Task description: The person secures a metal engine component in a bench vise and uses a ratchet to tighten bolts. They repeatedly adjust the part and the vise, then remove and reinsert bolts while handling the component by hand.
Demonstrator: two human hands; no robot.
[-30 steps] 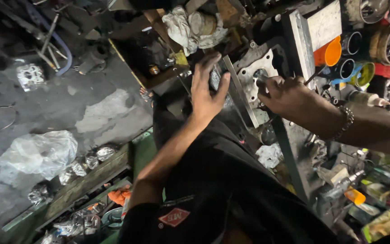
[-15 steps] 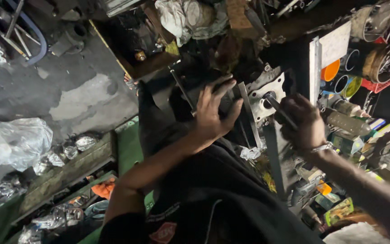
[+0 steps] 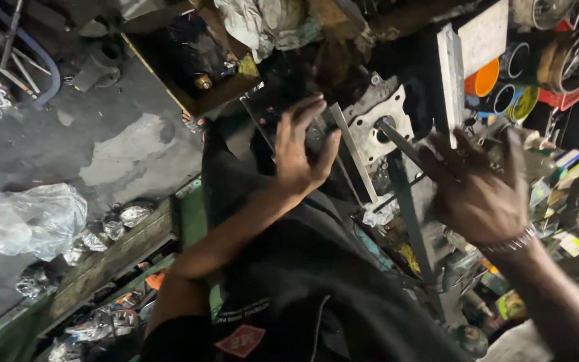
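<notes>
Far to the left a crumpled clear plastic bag (image 3: 25, 220) lies on the grey floor (image 3: 122, 144), and a long wooden box (image 3: 112, 258) full of shiny bits sits just beside it. Higher up there is one open wooden tray (image 3: 196, 74) with dark parts in it, and a dirty rag (image 3: 252, 23) hangs over its edge. In the middle, one left hand (image 3: 301, 151) lies flat with its fingers spread wide, pressing on a dark plate (image 3: 283, 114); it pinches nothing. The person's dark shirt (image 3: 309, 281) hides a lot of what is below. Just to the right of that hand is one grey metal block (image 3: 378, 124) with a round hole in it. One thin metal rod (image 3: 403, 144) sticks into that hole. The right hand (image 3: 480, 191) is curled tight around the other end of the rod, so the block sits up and to the left of this grip. Far right, about four coloured round tubs (image 3: 497, 84) stand on a crowded shelf
</notes>
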